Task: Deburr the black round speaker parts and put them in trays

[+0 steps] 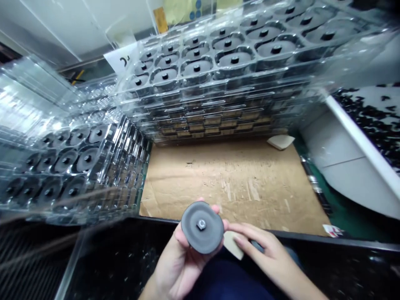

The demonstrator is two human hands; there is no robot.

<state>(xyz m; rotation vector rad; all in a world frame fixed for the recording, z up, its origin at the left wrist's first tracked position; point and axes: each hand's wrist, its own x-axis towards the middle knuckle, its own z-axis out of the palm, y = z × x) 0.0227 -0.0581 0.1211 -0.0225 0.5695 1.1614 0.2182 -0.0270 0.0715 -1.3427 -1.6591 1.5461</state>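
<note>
Left hand (176, 266): curled, grey disc (191, 227) gripped at its rim
Right hand (268, 254): half open, pale wedge (231, 243) held under the fingers
Upper frame: stacked clear trays (218, 71) seen

Ahead of the black disc (202, 227) in the left hand (176, 266) and of the right hand (265, 254), a hand can pass over the black bench edge (296, 237) and across the cardboard sheet (231, 183) — as far as the stacked clear trays (200, 108). More trays (65, 162) wall the left, a metal rod (314, 183) lines the right, and a pale pad (280, 141) sits in the far corner
</note>
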